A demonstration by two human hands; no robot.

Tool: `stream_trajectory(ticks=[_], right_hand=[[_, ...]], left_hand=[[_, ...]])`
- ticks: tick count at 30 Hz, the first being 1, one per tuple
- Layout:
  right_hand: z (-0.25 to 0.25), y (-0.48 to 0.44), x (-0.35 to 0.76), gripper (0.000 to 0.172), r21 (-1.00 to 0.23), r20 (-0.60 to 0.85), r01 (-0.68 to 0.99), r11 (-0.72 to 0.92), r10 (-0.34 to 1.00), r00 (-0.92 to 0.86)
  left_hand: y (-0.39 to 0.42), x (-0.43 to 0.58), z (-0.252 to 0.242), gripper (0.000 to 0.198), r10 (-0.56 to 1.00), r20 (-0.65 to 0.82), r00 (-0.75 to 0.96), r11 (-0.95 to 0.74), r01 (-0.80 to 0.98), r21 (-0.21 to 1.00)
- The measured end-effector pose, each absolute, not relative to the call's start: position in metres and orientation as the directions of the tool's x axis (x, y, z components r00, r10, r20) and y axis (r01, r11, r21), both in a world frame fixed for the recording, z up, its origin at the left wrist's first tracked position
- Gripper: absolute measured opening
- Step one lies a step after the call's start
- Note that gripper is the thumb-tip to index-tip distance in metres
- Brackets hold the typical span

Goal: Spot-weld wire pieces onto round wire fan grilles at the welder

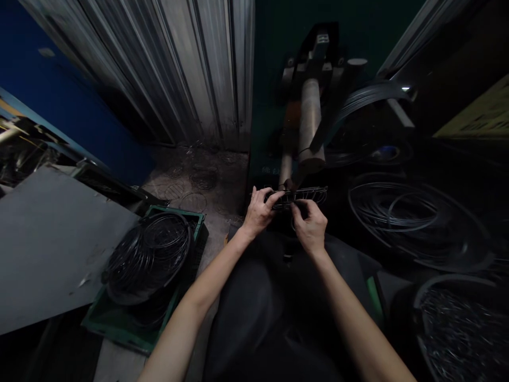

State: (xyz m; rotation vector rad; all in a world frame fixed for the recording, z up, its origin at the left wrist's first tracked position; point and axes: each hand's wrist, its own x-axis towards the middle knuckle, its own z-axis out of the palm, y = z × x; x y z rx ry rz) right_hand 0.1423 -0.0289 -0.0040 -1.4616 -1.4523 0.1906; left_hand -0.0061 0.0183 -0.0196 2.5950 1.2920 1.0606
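Observation:
A dark wire grille (318, 194), seen nearly edge-on, is held level under the tip of a machine with a thick metal cylinder (311, 114); it looks like a spot welder. My left hand (259, 213) grips the grille's left part, thumb and index finger closed on it, other fingers raised. Close by on the right, my right hand (312, 225) pinches with thumb and index finger at the near edge of the grille. What lies between those fingertips is too small and dark to make out.
At left, a green crate (115, 331) holds stacked black wire rings (151, 254) beside a grey panel (59, 244). At right are a wide basin (473, 249) with wire hoops and a tub (419, 305) of small metal pieces. Wire grilles (175, 189) lie on the floor.

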Motion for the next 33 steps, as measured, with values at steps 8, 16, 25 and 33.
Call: stream_trajectory(ticks=[8,16,25,33], right_hand=[[-0.005,-0.032,0.142,0.021,-0.715,0.536,0.647,0.264,0.801,0.266],[-0.010,-0.030,0.140,0.023,-0.794,0.469,0.557,0.244,0.828,0.307],[-0.003,-0.096,0.192,0.030,-0.801,0.388,0.592,0.089,0.830,0.400],[-0.061,-0.222,0.376,0.036,-0.504,0.019,0.411,-0.759,0.466,0.884]], left_hand=[[0.019,-0.009,-0.017,0.052,0.732,0.526,0.433,-0.640,0.702,0.313],[0.021,-0.008,-0.018,0.049,0.709,0.572,0.413,-0.654,0.689,0.312],[0.018,-0.018,-0.029,0.075,0.687,0.615,0.388,-0.684,0.632,0.365],[0.031,-0.038,-0.058,0.063,0.799,0.577,0.170,-0.562,0.553,0.615]])
